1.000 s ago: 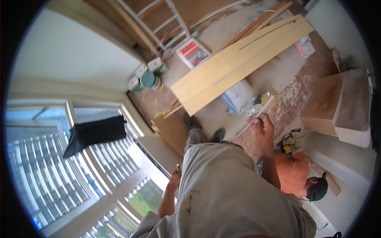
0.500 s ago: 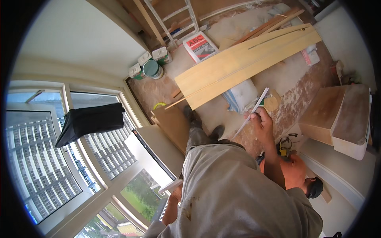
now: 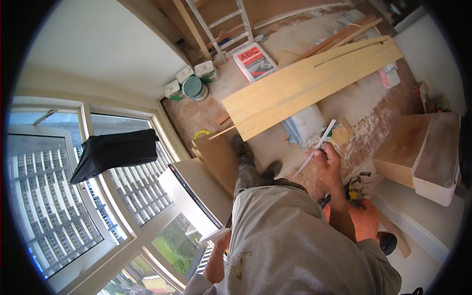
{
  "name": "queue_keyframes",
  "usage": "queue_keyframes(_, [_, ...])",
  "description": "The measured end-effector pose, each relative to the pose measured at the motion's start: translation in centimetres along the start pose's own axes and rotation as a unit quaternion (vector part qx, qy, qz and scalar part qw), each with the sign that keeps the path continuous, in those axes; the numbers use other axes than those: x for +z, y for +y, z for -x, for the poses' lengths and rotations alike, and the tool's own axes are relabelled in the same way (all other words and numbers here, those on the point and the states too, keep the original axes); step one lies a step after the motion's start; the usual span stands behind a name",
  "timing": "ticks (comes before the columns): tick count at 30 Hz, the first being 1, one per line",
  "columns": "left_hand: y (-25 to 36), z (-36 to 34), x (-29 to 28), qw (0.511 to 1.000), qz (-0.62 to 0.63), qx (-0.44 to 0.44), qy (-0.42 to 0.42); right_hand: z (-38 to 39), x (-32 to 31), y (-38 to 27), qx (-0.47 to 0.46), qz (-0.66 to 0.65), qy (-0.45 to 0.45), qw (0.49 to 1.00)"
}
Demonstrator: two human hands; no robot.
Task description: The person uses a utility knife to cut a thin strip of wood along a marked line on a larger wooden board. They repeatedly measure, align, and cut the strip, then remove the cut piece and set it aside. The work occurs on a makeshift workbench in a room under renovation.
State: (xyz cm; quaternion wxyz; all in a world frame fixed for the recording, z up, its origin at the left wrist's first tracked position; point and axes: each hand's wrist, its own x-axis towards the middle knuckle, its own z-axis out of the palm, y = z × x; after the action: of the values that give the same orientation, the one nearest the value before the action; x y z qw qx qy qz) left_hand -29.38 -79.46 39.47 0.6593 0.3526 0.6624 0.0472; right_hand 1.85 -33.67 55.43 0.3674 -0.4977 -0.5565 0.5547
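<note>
My right hand [image 3: 330,163] is closed round a thin white strip [image 3: 326,132], held slantwise in front of me above the dusty floor. The strip's lower end points down towards my trousers. Low beside the window, my left hand [image 3: 222,243] is next to the end of a white ledge [image 3: 192,205]. My grey shirt [image 3: 290,241] and the ledge hide its fingers, so its grip cannot be made out. A dark strip [image 3: 192,194] runs along the ledge's edge.
A long pale board [image 3: 305,86] lies across the floor ahead, near a white sack [image 3: 305,123]. Tubs [image 3: 195,88], a paper bag [image 3: 255,61] and a ladder [image 3: 228,22] stand farther off. On the right are a wooden box [image 3: 403,147] and a person in orange [image 3: 361,219].
The whole view has shifted slightly, so the room sits a little lower and farther right. My right hand keeps hold of the white strip; my left hand stays by the ledge.
</note>
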Motion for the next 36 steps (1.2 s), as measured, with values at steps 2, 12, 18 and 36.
queue_keyframes(2, [0.2, -0.6, -0.4, 1.000, 0.005, 0.000, 0.007, -0.3, 0.0, 0.5, -0.009, -0.005, -0.001, 1.000])
queue_keyframes(12, [-2.7, -2.0, -0.8, 0.987, -0.158, 0.010, -0.011, 0.0, -0.1, 0.9, 0.010, -0.009, 0.000, 1.000])
queue_keyframes(18, [5.2, -2.2, -2.1, 0.982, 0.127, -0.033, 0.138, 0.6, -2.0, 2.1, 0.000, 0.002, 0.014, 1.000])
queue_keyframes(36, [2.1, 0.5, -2.3, 0.991, -0.031, -0.098, 0.089, -3.2, 1.0, 1.7, 0.002, 0.024, -0.004, 1.000])
